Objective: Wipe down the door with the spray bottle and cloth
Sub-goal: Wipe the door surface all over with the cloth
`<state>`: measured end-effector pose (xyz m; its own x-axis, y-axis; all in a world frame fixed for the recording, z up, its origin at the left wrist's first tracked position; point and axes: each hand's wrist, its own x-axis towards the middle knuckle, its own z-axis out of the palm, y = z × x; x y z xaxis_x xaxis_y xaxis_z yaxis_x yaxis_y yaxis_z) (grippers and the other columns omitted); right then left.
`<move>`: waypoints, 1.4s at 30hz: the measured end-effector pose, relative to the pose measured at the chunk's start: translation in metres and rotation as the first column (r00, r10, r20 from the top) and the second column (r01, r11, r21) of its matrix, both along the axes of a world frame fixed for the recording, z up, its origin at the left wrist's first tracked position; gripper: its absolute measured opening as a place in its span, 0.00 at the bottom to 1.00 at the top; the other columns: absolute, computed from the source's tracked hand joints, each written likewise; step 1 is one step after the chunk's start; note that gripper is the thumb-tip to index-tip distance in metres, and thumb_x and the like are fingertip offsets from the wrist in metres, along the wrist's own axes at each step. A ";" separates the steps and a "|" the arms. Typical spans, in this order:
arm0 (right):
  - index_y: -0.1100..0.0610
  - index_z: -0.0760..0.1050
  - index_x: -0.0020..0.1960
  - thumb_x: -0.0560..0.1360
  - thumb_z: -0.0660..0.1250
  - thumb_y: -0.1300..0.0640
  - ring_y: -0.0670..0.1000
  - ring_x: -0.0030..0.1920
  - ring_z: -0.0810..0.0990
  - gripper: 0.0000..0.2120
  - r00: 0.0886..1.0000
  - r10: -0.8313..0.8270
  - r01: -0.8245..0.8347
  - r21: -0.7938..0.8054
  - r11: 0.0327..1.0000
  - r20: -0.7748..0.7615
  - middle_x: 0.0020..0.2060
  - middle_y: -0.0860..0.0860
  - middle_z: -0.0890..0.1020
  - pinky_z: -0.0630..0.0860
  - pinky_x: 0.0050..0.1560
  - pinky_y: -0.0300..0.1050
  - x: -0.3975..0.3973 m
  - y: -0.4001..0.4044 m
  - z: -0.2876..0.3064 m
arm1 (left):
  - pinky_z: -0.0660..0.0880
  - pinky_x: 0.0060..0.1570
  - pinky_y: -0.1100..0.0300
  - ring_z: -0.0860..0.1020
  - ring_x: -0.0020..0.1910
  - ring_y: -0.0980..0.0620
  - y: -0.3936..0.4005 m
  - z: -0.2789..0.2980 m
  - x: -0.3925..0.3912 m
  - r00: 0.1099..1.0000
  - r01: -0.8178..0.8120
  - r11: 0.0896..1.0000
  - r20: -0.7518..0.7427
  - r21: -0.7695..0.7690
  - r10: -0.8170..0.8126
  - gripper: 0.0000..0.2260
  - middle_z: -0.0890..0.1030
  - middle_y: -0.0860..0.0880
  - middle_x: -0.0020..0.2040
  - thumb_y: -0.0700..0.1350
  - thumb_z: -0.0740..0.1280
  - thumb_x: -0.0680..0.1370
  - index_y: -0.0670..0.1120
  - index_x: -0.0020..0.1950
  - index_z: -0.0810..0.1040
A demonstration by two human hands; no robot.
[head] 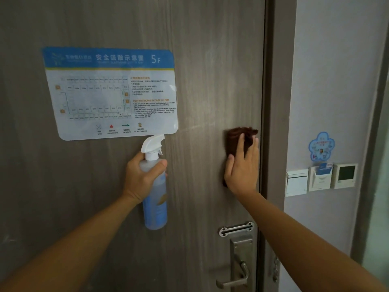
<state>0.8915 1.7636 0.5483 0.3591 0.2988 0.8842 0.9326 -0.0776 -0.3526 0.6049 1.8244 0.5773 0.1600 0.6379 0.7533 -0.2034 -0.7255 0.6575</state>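
1. Now the right hand (pixel 242 167), fingers spread flat, presses the dark brown cloth (pixel 237 140) against the grey wood-grain door (pixel 210 70) near its latch edge, ready to rub.
2. Meanwhile the left hand (pixel 143 175) grips the clear blue-labelled spray bottle (pixel 154 199) upright, nozzle toward the door, likely parked for respraying.

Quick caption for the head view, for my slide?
Right hand presses brown cloth flat on door; left hand holds spray bottle.

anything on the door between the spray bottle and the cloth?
No. In the head view the stretch between the spray bottle in the left hand and the cloth under the right hand is bare door surface.
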 end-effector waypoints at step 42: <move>0.55 0.51 0.83 0.83 0.57 0.48 0.63 0.82 0.45 0.32 0.893 0.092 -0.067 -0.072 0.995 0.441 0.81 0.65 0.53 0.44 0.82 0.59 -0.194 0.062 -0.053 | 0.81 0.41 0.64 0.86 0.41 0.53 -0.051 -0.120 -0.139 0.932 -0.344 0.925 0.058 -0.158 0.357 0.19 0.87 0.51 0.44 0.56 0.77 0.66 0.46 0.51 0.83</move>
